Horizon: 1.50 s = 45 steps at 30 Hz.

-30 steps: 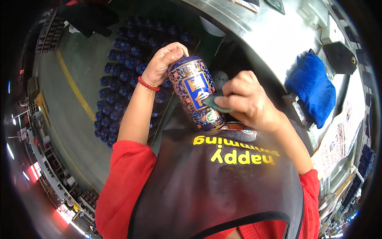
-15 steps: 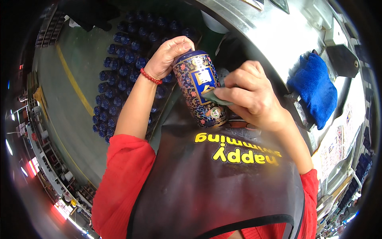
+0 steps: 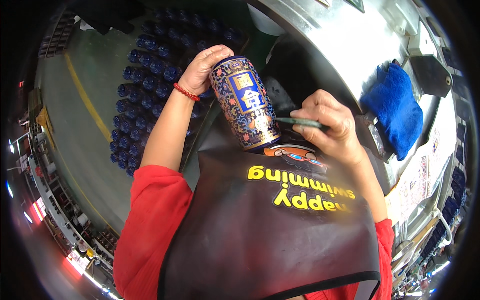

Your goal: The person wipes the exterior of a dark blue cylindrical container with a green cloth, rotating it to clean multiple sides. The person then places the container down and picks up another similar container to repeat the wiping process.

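Observation:
My left hand [image 3: 204,69] is closed around the top end of a dark blue bottle [image 3: 244,105], hiding its neck. The bottle is tilted, covered in floral pattern, with a gold-framed blue label panel facing up. Its base is close above my dark apron [image 3: 270,235]. In my right hand [image 3: 327,122], between thumb and fingers, is a thin, flat dark-green pad [image 3: 299,121], seen nearly edge-on. The pad's tip is beside the bottle's lower right side; I cannot tell whether it touches.
Many blue bottles [image 3: 145,82] stand in rows on the left, by a green floor [image 3: 95,145] with a yellow line. To the right is a shiny metal table [image 3: 320,37] with a crumpled blue cloth [image 3: 395,110] and printed sheets [image 3: 412,187]. A white bucket [image 3: 265,20] sits behind.
The bottle has shifted slightly left and turned, showing its label panel more squarely. My right hand has moved down and away from the panel, and the green pad is off the label.

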Available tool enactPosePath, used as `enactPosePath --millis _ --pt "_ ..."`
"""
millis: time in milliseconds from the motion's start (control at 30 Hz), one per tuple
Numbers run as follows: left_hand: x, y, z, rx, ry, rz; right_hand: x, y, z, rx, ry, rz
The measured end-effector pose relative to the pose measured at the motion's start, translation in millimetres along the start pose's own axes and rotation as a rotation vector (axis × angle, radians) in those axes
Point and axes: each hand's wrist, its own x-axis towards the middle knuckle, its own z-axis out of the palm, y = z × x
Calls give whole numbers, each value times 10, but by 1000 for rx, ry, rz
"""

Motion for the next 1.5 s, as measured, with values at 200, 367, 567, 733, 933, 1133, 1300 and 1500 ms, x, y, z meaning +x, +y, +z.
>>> enactPosePath --millis 200,367,567,733,933,1133,1300,1500 --pt "-26 -152 -70 -71 53 -27 -129 -45 37 -262 -263 -172" --pt "-38 -148 -99 -52 4 2 -110 -111 30 -53 -233 -230" --pt "-56 -136 -69 -21 -6 -30 -128 -123 60 -140 -249 -188" --pt "-77 -134 -32 -24 61 -11 -169 -123 34 -105 -308 -146" --pt "-42 -79 -32 16 82 -33 -147 -67 48 -214 -204 -195" --pt "59 -21 -15 157 115 -105 -149 -114 -5 -216 -110 -158" --pt "121 97 44 256 90 -198 -90 -235 -59 -265 -314 -221" --pt "193 141 160 312 71 -185 -74 -338 -88 -361 -290 -277"
